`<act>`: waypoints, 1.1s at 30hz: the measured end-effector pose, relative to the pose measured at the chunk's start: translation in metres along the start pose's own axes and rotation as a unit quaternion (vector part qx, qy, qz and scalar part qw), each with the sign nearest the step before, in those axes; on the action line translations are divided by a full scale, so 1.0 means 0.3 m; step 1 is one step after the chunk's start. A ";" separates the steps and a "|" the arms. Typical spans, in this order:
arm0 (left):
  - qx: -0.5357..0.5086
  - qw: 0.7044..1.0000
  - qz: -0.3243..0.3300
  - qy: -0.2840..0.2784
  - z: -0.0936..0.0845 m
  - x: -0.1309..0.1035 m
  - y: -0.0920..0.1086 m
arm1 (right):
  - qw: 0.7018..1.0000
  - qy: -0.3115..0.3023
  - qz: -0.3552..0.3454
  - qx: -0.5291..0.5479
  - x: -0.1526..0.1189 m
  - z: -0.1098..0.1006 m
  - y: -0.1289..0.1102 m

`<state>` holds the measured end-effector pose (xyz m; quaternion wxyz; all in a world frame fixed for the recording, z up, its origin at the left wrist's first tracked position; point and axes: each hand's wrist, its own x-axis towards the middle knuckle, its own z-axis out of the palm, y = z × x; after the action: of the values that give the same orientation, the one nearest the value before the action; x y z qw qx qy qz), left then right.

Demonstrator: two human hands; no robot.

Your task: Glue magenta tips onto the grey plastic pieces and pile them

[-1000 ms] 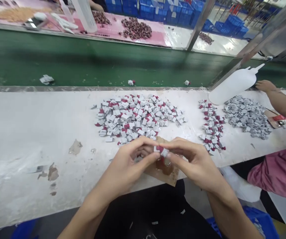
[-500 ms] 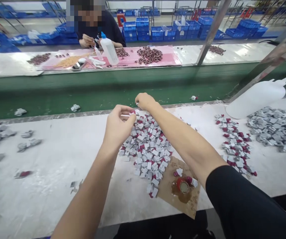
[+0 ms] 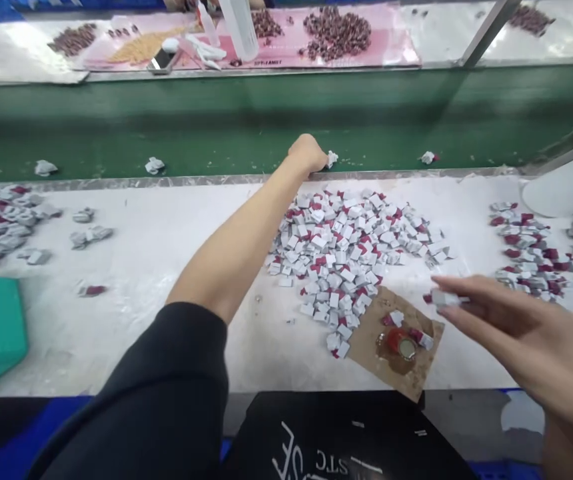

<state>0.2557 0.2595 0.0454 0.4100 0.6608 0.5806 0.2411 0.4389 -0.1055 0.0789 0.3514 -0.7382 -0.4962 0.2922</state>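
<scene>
My left hand reaches over the green belt, its fingers curled and mostly hidden behind the hand. A small grey part shows at its thumb side, seemingly gripped by the fingertips. Low on the right, my right hand pinches a small grey-and-maroon part between thumb and fingers; motion blurs the hand slightly. Between the hands spreads a pile of grey-and-maroon parts. Below the pile lies a brown cardboard piece bearing a wet stain, a small red-rimmed cap and a few parts.
A teal basket stands at the left edge, near more grey parts. Grey-and-maroon parts and a white bottle are at right. Single parts sit on the belt. Across it, a pink sheet holds brown pieces and a bottle.
My left hand has moved from the pile out to the belt. My right hand has drawn back from the belt to the lower right and now holds a part. The view has tilted down.
</scene>
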 end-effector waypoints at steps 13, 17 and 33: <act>0.302 0.933 -0.095 0.174 -0.506 -1.017 -0.551 | 0.954 0.151 0.228 0.124 -0.393 0.086 0.257; 0.248 0.941 -0.125 0.195 -0.476 -1.072 -0.612 | 0.969 0.149 0.173 0.094 -0.367 0.093 0.204; 0.133 0.987 0.034 0.087 -0.207 -1.160 -0.458 | 0.988 0.099 0.011 0.122 -0.321 0.170 0.121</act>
<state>0.0554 -0.0616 0.0213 0.2579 0.7056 0.6179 0.2318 0.3856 -0.1937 0.0279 0.4827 -0.7206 -0.4114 0.2801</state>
